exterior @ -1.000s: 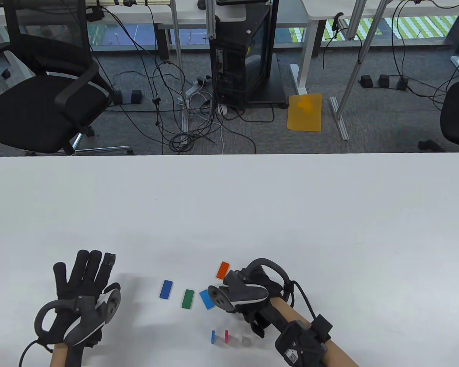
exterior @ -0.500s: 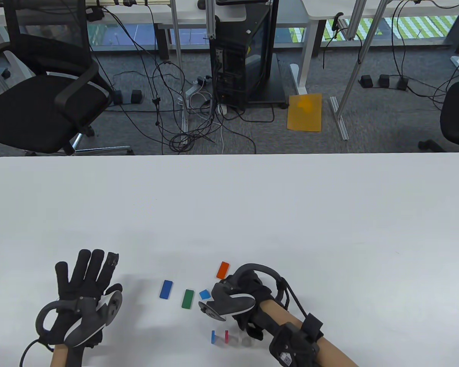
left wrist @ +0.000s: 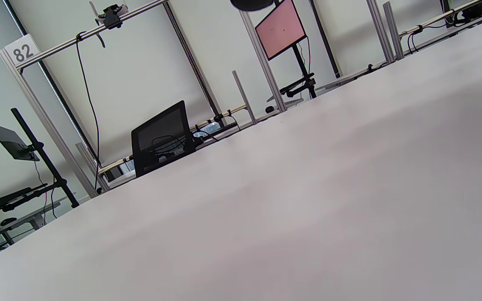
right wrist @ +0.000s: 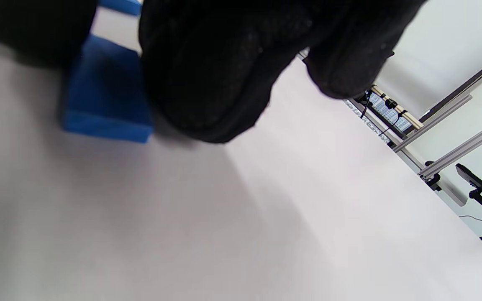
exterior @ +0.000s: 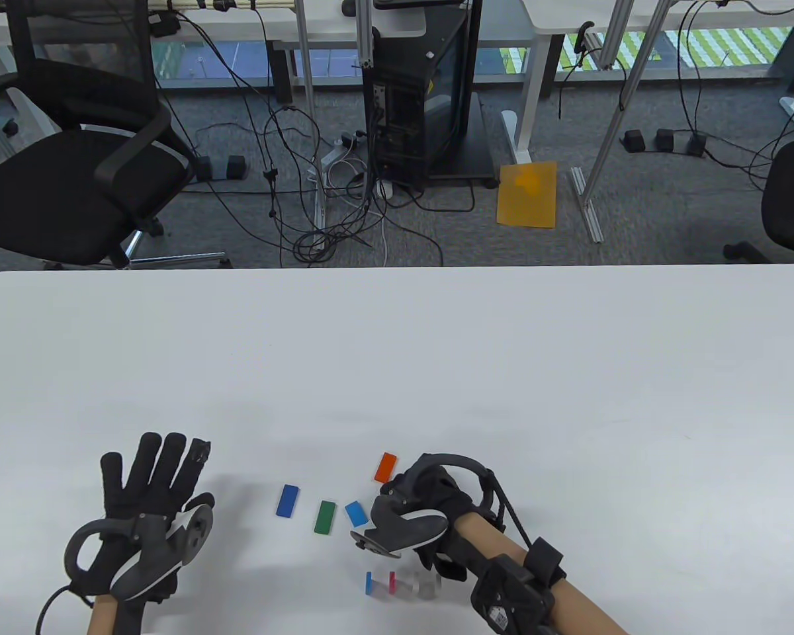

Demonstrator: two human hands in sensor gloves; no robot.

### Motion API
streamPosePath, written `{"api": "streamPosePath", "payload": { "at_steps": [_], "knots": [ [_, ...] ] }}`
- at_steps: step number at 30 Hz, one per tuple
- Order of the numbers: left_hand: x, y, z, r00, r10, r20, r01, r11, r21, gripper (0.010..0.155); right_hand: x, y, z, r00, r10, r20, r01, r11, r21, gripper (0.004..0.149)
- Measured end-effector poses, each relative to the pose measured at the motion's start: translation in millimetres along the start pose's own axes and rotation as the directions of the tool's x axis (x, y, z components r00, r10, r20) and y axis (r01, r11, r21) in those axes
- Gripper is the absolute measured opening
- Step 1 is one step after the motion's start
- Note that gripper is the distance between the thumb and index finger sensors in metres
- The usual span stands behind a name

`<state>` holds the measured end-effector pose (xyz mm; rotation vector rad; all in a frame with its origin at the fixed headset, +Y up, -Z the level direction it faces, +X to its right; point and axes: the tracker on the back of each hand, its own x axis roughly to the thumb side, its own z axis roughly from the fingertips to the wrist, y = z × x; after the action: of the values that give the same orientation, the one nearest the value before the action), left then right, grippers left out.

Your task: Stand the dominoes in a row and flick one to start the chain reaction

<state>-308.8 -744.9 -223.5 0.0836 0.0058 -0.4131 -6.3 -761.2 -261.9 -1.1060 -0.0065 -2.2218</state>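
Note:
Flat on the white table (exterior: pixel 397 370) lie a dark blue domino (exterior: pixel 288 500), a green domino (exterior: pixel 325 516) and an orange-red domino (exterior: pixel 386 466). A light blue domino (exterior: pixel 355 512) is partly hidden under my right hand (exterior: pixel 378 514). In the right wrist view my black fingers (right wrist: pixel 207 71) pinch this light blue domino (right wrist: pixel 103 96) from both sides, low over the table. Near the front edge stand a blue domino (exterior: pixel 369 583), a red one (exterior: pixel 392 582) and clear ones (exterior: pixel 418 585) in a short row. My left hand (exterior: pixel 155 473) rests flat with straight fingers, holding nothing.
The standing row is just in front of my right wrist. Beyond the table's far edge are an office chair (exterior: pixel 73 165), cables and a computer case (exterior: pixel 423 92). The left wrist view shows only bare table (left wrist: pixel 308 209) and frames behind it.
My right hand has swung left and toward me over the light blue domino and closed on it, hiding more of it. My left hand has drifted slightly right.

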Motion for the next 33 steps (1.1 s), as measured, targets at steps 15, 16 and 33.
{"api": "streamPosePath", "payload": {
  "at_steps": [15, 16, 33],
  "knots": [
    [-8, 3, 2, 0.999, 0.044, -0.027, -0.043, 0.999, 0.027, 0.071, -27, -10, 9, 0.997, -0.081, -0.012, 0.08, 0.995, -0.061, 0.064],
    [-9, 2, 1, 0.999, 0.041, -0.029, -0.041, 0.999, 0.026, 0.07, -33, -13, 13, 0.994, -0.108, -0.017, 0.106, 0.992, -0.075, 0.059],
    [-9, 2, 1, 0.999, 0.03, -0.038, -0.029, 0.999, 0.017, 0.071, -51, 2, 166, 0.909, -0.261, -0.325, 0.188, 0.952, -0.239, 0.048]
  ]
}}
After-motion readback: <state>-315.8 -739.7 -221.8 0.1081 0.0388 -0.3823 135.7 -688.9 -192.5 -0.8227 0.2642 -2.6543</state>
